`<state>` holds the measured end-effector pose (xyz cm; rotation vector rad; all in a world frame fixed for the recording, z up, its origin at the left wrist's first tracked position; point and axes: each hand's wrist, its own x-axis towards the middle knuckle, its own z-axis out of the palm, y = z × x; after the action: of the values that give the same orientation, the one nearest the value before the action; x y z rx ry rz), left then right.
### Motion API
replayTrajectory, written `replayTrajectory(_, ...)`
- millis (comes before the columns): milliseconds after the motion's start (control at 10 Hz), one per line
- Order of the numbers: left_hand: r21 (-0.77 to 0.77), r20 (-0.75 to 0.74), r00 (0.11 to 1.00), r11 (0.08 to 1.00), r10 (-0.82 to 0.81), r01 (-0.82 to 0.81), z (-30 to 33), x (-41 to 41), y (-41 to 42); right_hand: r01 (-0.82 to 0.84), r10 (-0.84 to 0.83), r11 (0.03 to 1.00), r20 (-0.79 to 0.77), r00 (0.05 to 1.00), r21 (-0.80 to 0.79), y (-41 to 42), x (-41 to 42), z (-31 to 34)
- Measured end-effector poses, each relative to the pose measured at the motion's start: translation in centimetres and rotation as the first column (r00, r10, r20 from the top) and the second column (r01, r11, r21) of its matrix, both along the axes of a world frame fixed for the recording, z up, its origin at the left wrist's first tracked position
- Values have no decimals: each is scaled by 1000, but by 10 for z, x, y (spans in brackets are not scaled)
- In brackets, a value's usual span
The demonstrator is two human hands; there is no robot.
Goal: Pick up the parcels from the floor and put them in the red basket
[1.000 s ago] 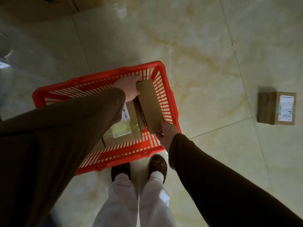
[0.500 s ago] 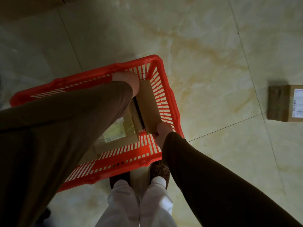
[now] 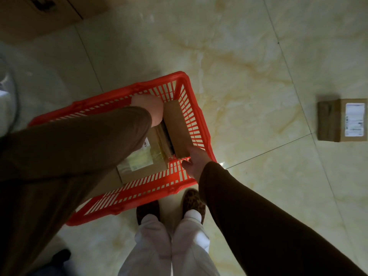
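The red basket [image 3: 200, 116] stands on the tiled floor in front of my feet. A plain brown parcel [image 3: 177, 128] stands on its edge inside the basket, against the right wall. My left hand [image 3: 148, 109] grips its far end and my right hand [image 3: 196, 162] holds its near end, thumb on the corner. A second parcel with a white label [image 3: 143, 162] lies flat in the basket beside it, partly hidden by my left sleeve. A third labelled parcel [image 3: 342, 120] lies on the floor at the right edge.
A large cardboard box [image 3: 39, 14] sits at the top left. A pale rounded object [image 3: 6, 96] shows at the left edge. My feet in patterned slippers [image 3: 192, 202] stand just behind the basket.
Both hands have lowered the brown parcel deeper into the basket, along its right wall. The other parcels have not moved.
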<state>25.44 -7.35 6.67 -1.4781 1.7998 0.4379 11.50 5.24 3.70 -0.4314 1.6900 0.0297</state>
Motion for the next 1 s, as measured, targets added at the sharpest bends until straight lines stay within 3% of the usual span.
replayTrajectory(100,-57,-175,981,993,88,-99,36,6,15,112,-110,993,48,993,-29,2,-7,31)
replayTrajectory(200,-8,-292,933,975,209,-221,76,12,34,223,-215,973,129,968,-51,2,-16,68)
replayTrajectory(300,70,-422,818,913,392,-402,115,12,57,298,-288,951,108,951,-87,6,-27,100)
replayTrajectory(400,124,-513,675,823,531,-554,143,5,78,121,-125,970,-8,992,-210,11,-42,141)
replayTrajectory(600,85,-596,534,708,600,-701,172,-30,110,220,-244,937,-58,968,-272,29,-108,178)
replayTrajectory(800,85,-599,574,757,559,-648,173,-119,138,177,-214,929,-81,973,-326,53,-211,195)
replayTrajectory(900,66,-538,652,798,535,-600,164,-178,148,140,-180,932,-91,979,-335,63,-272,204)
replayTrajectory(1000,122,-517,640,789,568,-602,153,-237,159,69,-131,930,-150,980,-361,67,-337,210)
